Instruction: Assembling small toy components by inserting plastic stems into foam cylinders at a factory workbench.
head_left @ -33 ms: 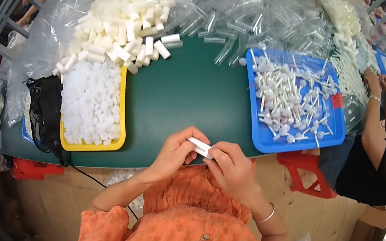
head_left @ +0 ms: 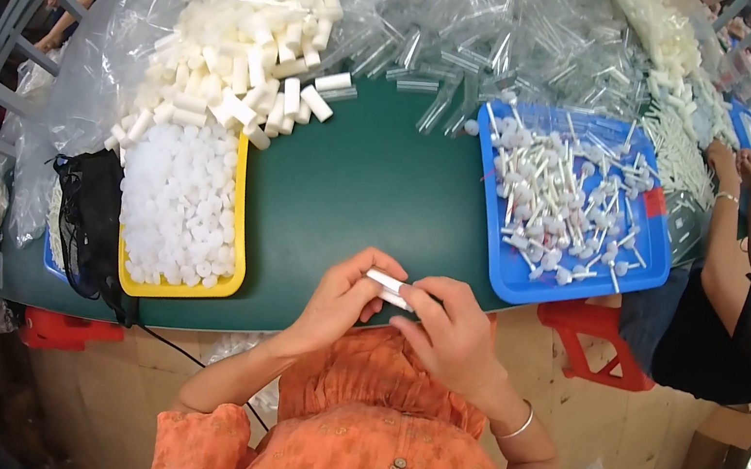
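At the far left edge of the green worktop (head_left: pixel 353 192) lies one black bag (head_left: pixel 93 219), with a dark cord trailing from it down past the worktop's near edge. Just beside it sits one yellow tray (head_left: pixel 238 252) packed with small white round caps (head_left: pixel 179 203), far too many to count. Behind the tray, one clear plastic bag (head_left: pixel 111 45) spills a heap of short white cylinders (head_left: pixel 248 47) onto the worktop; a few dozen lie loose at the front, and the rest cannot be counted.

At the near edge, in the middle, the person's two hands meet. The left hand (head_left: pixel 340 303) has its grip clenched round one end of a single white tube (head_left: pixel 387 285), and the right hand (head_left: pixel 454 330) has its grip closed on the other end; the tube lies across between the fingertips, just above the worktop's edge. One thin bangle (head_left: pixel 517 426) circles the right wrist.

Behind, at the centre, a pile of clear plastic tubes (head_left: pixel 485 36) lies in transparent sheeting, uncountable. To the right stands one blue tray (head_left: pixel 507 275) holding many white stick-like pieces with rounded heads (head_left: pixel 563 200). A red tag (head_left: pixel 656 202) sits on the tray's right rim. Further right, a second person in black (head_left: pixel 734 331) reaches both hands into another heap of white sticks (head_left: pixel 679 145). One red stool (head_left: pixel 594 343) stands below the blue tray.
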Motion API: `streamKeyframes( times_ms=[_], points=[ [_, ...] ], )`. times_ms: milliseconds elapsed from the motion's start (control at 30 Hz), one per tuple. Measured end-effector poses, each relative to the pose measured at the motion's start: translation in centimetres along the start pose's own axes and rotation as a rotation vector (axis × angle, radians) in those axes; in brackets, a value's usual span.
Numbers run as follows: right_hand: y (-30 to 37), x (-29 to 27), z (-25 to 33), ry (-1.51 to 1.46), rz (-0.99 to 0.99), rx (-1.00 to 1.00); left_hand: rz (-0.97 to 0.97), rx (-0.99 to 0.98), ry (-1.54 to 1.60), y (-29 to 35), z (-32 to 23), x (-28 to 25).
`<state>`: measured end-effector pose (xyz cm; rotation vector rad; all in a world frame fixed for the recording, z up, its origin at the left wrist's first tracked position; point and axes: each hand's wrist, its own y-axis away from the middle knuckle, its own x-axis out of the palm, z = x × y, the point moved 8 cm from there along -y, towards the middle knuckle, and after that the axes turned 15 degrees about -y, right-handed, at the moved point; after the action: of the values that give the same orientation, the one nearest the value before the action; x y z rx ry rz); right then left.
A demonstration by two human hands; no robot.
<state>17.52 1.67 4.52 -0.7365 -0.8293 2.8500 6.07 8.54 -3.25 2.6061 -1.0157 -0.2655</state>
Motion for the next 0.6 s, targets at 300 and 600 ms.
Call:
streamKeyframes(
  times_ms=[300,600],
  points=[
    [-0.1,0.1,-1.7,0.128,-0.057,-0.009,-0.382,0.548,-0.848,-9.6,-11.4,-4.1],
    [2.4,-2.9,-2.3,-0.103,-0.159,0.245,-0.665,0.736,-1.365,-14.2,-13.0,-4.8]
  ],
)
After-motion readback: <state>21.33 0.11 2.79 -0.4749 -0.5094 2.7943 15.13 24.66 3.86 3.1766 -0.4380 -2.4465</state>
